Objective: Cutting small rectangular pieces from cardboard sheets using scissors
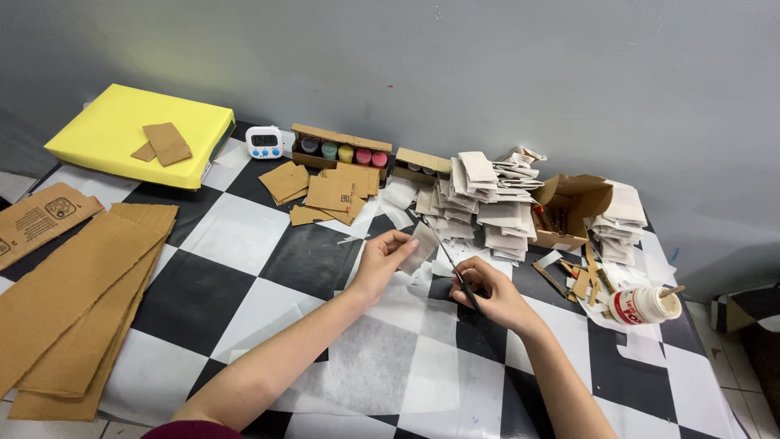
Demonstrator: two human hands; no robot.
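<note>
Fingertips of left hand [380, 258] pinch paper piece [422, 244] by its left edge, sheet hanging rightward. Right hand [487, 293] closed around scissors [455, 268], blades angled up-left, touching paper's right edge above checkered table [244, 236].

The thin translucent paper piece [422, 246] at frame centre looks matt and soft. The slim dark scissors [455, 272] show dull metal blades. The black-and-white chequered worktop [244, 236] has a glossy sheen. The long brown corrugated cardboard strips [73, 301] at left look rough and matt.
</note>
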